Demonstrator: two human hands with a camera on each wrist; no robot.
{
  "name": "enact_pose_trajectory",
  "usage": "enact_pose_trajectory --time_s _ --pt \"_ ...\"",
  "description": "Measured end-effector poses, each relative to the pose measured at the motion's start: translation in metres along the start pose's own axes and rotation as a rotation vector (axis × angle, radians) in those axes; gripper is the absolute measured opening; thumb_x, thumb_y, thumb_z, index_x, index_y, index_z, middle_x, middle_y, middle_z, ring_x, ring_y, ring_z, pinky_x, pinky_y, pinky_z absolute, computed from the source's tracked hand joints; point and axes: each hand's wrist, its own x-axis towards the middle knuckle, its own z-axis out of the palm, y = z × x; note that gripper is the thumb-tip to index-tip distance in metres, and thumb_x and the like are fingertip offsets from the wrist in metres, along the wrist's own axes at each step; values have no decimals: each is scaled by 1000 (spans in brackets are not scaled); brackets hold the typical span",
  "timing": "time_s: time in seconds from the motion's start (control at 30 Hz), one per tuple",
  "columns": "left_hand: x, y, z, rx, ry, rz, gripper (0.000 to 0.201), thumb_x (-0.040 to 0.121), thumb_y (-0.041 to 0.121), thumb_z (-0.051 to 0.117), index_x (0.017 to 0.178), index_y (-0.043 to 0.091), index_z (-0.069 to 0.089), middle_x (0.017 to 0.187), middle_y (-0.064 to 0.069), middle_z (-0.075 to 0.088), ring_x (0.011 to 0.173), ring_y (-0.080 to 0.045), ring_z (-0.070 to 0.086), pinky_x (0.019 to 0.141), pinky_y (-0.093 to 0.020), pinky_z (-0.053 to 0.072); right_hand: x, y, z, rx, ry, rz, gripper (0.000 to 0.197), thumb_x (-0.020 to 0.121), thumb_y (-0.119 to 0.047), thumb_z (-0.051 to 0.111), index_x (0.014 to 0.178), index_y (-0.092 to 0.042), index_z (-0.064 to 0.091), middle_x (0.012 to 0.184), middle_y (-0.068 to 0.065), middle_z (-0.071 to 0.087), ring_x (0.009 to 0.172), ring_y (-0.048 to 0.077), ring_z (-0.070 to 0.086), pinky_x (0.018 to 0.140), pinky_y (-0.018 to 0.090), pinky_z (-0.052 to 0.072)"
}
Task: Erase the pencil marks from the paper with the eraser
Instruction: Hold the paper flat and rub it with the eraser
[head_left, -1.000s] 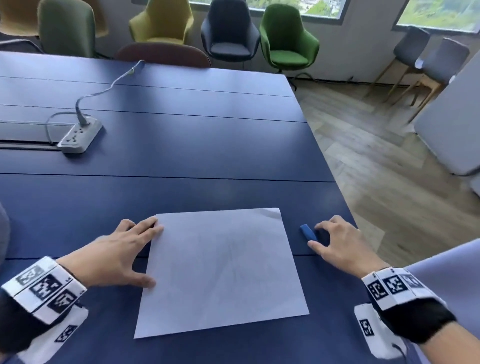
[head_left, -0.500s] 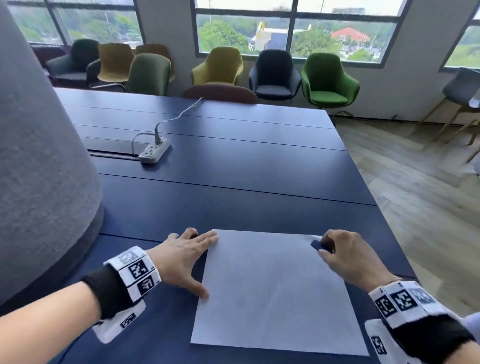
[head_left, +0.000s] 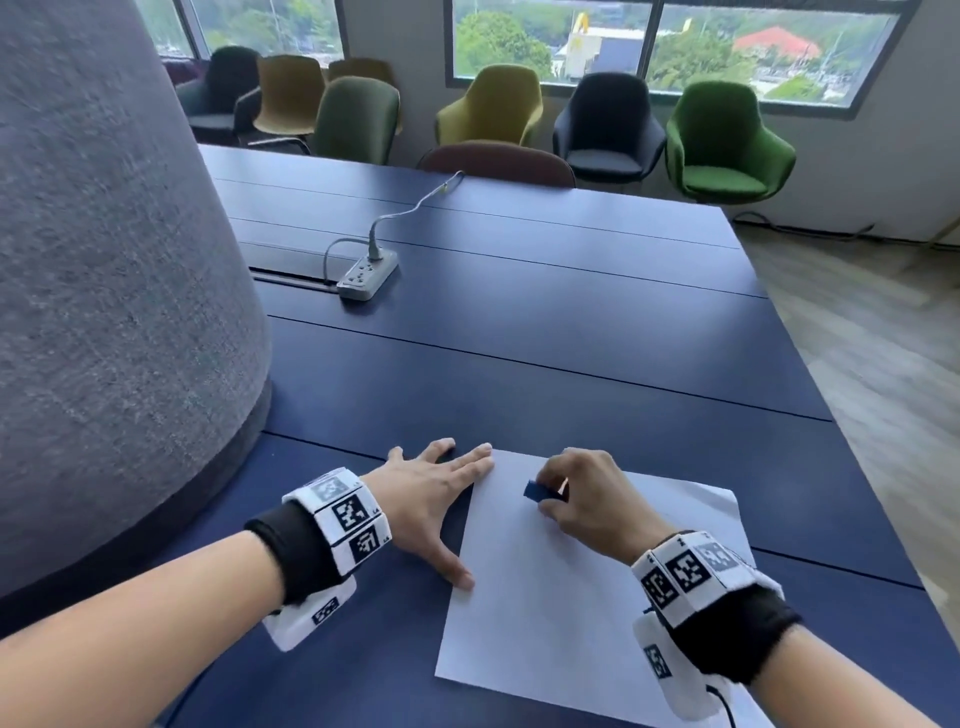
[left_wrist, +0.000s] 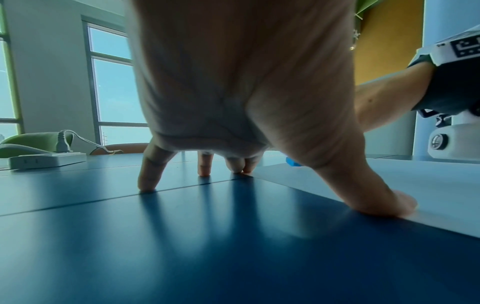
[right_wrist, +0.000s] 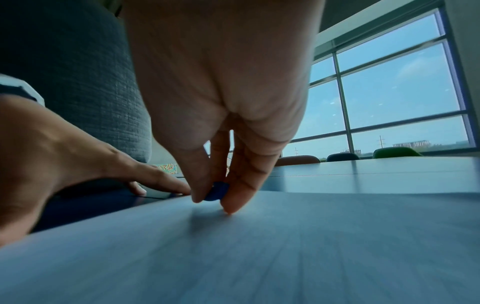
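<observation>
A white sheet of paper (head_left: 550, 597) lies on the dark blue table (head_left: 519, 338) in front of me. My right hand (head_left: 582, 499) pinches a small blue eraser (head_left: 535, 490) between thumb and fingers and holds it down on the sheet's far left part. In the right wrist view the eraser (right_wrist: 217, 191) shows between the fingertips (right_wrist: 233, 203), touching the paper (right_wrist: 259, 257). My left hand (head_left: 436, 493) lies flat with spread fingers at the paper's left edge, its thumb (left_wrist: 384, 197) pressing on the sheet (left_wrist: 428, 189). Pencil marks are too faint to make out.
A white power strip (head_left: 366, 275) with its cable sits on the table farther back. A large grey fabric-covered column (head_left: 104, 260) stands close at my left. Several chairs (head_left: 727, 140) line the far wall under the windows. The table's right edge (head_left: 841, 441) drops to wooden floor.
My right hand picked the eraser up from beside the paper's right edge and carried it left onto the sheet. My left hand stayed on the paper's left edge. The head view swung left.
</observation>
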Motion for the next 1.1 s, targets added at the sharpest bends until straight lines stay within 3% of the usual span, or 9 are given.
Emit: enact_pose_trajectory --time_s 0.2,0.3,0.4,0.5,0.6,0.67,0.8,0.97,1.1 --pt "0 -4 2 17 32 3 133 57 80 70 154 33 -8 158 25 -15 149 -17 -9 110 -64 14 21 -10 4 60 -5 9 24 77 -13 70 100 -17 75 83 -4 62 77 14 61 75 23 49" --pt "0 -6 3 12 34 4 133 56 81 69 154 34 -7 158 26 -15 149 -16 -10 110 -63 13 25 -12 7 113 5 43 23 73 -10 76 93 -21 77 78 -4 64 71 12 61 71 22 50" --pt "0 -5 1 10 25 6 132 57 81 69 154 34 -8 158 25 -15 148 -17 -11 111 -64 10 23 -14 8 165 -47 41 22 69 -8 78 85 -23 79 69 -4 66 58 3 59 60 15 47" --pt "0 -5 1 10 28 9 132 58 80 70 154 34 -8 158 25 -14 149 -17 -10 110 -65 9 29 -15 7 177 -76 30 20 72 -5 76 82 -22 78 71 3 69 46 -4 55 58 21 52" --pt "1 -6 3 14 38 16 132 57 81 70 154 35 -7 159 24 -13 149 -17 -8 109 -64 11 37 -12 1 213 9 89 25 74 -2 73 75 -27 76 71 12 71 42 3 53 62 29 58" --pt "2 -7 4 15 52 23 132 57 81 69 154 34 -6 159 24 -13 149 -18 -8 109 -64 11 35 -15 0 275 -32 104 24 76 -1 73 75 -25 76 69 14 72 46 12 58 59 25 57" --pt "2 -7 4 4 39 29 131 58 81 68 155 31 -6 159 22 -15 149 -21 -9 108 -64 9 22 -25 6 334 -268 121 20 78 -2 71 80 -21 74 65 9 70 53 19 63 60 28 57" --pt "-2 -3 3 21 22 40 132 60 80 68 155 28 -7 160 19 -15 149 -25 -9 108 -66 13 29 -21 5 180 -48 112 19 77 -11 73 77 -30 75 61 -6 64 49 1 52 58 20 47" --pt "-11 1 11 38 1 69 133 59 79 69 155 30 -10 158 22 -19 149 -26 -14 110 -66 12 6 -21 8 189 -149 110 19 73 -15 76 76 -34 75 61 -3 66 48 1 51 52 12 43"
